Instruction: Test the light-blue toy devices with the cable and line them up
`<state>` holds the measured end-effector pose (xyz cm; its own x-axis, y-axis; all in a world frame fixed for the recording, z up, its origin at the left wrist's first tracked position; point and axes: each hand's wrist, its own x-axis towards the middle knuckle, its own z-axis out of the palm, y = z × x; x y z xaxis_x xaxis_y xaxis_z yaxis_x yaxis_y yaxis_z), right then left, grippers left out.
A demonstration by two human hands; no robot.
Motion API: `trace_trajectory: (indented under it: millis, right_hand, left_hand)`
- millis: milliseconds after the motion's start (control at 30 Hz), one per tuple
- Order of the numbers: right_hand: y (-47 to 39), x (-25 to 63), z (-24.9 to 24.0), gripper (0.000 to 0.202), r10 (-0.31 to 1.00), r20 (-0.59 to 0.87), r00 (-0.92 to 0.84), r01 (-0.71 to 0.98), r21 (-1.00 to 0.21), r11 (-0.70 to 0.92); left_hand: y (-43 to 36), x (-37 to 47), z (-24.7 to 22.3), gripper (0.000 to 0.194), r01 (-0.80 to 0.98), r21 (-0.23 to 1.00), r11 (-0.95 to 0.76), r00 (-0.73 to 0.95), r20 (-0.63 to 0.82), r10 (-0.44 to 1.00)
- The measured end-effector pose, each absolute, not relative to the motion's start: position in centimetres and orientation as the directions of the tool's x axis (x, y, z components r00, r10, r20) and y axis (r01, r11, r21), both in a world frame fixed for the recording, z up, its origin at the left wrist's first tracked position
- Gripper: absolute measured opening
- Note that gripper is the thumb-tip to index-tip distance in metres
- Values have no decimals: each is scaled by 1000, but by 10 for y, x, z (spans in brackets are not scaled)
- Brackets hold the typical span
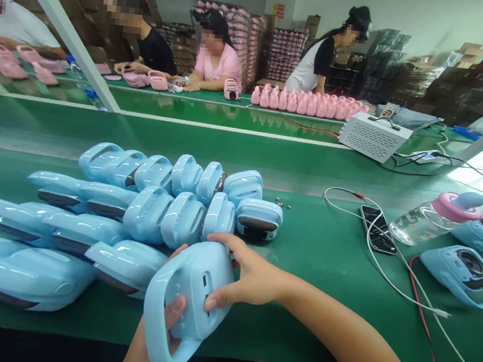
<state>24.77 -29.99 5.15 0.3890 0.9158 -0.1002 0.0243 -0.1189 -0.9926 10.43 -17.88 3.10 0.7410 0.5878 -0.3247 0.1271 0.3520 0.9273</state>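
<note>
With my left hand [158, 334] and right hand [248, 275] both gripping the blue speaker [187, 297] at the counter's [324, 260] near edge, I'd keep it steady, thumbs off its buttons.

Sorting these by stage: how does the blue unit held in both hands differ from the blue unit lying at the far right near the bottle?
The held unit is lifted off the belt, gripped by the left hand and right hand; the right-side unit lies on the green belt, untouched. The held unit shows a plain face with small buttons and a slot; the right-side unit shows a dark round speaker opening. Both are light blue with a loop handle.
</note>
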Motion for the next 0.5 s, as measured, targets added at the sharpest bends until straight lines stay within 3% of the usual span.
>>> trace_trajectory:
  millis: [67,167,500]
  right_hand:
    - [-299,247,48,102,952,-78,297,-132,-990,-40]
    - [-297,246,44,99,973,-23,231,-308,-950,51]
    - [-299,236,50,88,943,-83,321,-270,-963,7]
  left_hand:
    - [-180,98,33,94,145,869,473,754,-406,515]
    - [-177,91,31,102,155,818,554,736,-470,488]
    - [-177,90,38,105,174,806,565,731,-490,474]
